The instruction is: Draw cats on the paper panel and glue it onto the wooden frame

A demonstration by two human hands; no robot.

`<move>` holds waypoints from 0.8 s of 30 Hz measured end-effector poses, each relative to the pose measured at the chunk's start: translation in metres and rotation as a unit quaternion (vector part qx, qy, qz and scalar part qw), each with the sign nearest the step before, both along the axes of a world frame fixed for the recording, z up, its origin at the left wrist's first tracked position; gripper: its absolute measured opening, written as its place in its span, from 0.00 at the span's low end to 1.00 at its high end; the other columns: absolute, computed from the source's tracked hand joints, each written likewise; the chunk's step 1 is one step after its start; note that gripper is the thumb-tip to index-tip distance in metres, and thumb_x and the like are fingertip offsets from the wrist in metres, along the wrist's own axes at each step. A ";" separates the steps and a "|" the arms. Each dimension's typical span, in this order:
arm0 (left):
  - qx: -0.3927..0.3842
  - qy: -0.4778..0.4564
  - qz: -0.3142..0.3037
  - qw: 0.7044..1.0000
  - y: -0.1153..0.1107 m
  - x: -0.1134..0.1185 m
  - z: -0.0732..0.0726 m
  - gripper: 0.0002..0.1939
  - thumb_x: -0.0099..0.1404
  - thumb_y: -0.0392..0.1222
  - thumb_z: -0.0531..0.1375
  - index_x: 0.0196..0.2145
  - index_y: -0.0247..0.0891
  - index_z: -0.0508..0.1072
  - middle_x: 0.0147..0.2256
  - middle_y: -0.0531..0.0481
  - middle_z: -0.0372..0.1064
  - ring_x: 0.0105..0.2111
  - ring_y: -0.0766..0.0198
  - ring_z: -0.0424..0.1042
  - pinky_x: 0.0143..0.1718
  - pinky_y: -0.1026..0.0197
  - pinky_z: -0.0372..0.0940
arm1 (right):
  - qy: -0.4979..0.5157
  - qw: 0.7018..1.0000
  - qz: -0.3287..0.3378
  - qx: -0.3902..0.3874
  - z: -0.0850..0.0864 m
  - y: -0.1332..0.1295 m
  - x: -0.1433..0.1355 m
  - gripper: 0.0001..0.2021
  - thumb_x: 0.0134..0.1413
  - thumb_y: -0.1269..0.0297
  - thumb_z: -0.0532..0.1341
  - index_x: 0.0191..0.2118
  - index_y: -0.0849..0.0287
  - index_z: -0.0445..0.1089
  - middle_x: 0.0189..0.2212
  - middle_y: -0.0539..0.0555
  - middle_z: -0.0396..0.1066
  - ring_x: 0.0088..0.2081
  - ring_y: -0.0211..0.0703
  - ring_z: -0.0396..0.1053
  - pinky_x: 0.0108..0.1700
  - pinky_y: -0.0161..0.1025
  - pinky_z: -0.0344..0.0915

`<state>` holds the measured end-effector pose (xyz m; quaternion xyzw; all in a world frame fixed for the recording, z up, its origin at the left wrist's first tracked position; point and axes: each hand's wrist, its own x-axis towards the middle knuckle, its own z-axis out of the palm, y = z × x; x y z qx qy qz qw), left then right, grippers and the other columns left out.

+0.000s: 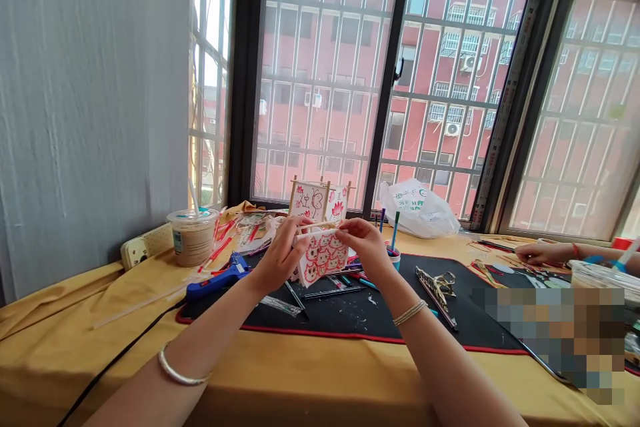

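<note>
In front of me my left hand (284, 250) and my right hand (369, 245) are both closed on a paper panel (324, 257) covered in red cat-like drawings. The left grips near its upper left, the right pinches its upper right corner. Along the top edge lies a thin wooden stick (319, 225), partly hidden by the fingers. Just behind the panel stands a paper lantern (311, 199) with wooden corner sticks and drawings of a butterfly and red flowers. A blue glue gun (217, 284) lies left of my left hand, its black cord running off the table.
A black mat (345, 320) with pens and scraps lies on the yellow tablecloth (295, 363). A lidded drink cup (193, 240) stands left, a marker cup (395, 259) and plastic bag (419, 208) right. Another person's hand (537, 252) rests at far right near another drink cup (603, 277).
</note>
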<state>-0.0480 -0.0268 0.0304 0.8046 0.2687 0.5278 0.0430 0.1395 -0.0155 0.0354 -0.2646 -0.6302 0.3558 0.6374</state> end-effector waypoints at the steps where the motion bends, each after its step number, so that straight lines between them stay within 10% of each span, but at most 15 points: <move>1: 0.002 -0.005 -0.001 1.000 0.000 0.000 0.000 0.13 0.65 0.46 0.45 0.46 0.40 0.58 0.45 0.45 0.59 0.47 0.62 0.59 0.50 0.57 0.55 | -0.002 1.000 -0.009 0.006 0.000 -0.001 -0.001 0.10 0.37 0.60 0.68 0.27 0.58 0.69 0.24 0.50 0.69 0.27 0.38 0.65 0.31 0.37 0.64; 24: 0.078 -0.005 0.036 0.996 0.004 0.005 -0.003 0.08 0.65 0.42 0.46 0.40 0.41 0.61 0.40 0.49 0.63 0.43 0.63 0.62 0.46 0.59 0.58 | -0.089 0.970 -0.187 0.124 -0.006 0.000 -0.009 0.09 0.44 0.61 0.64 0.26 0.57 0.63 0.25 0.48 0.61 0.25 0.36 0.60 0.28 0.35 0.60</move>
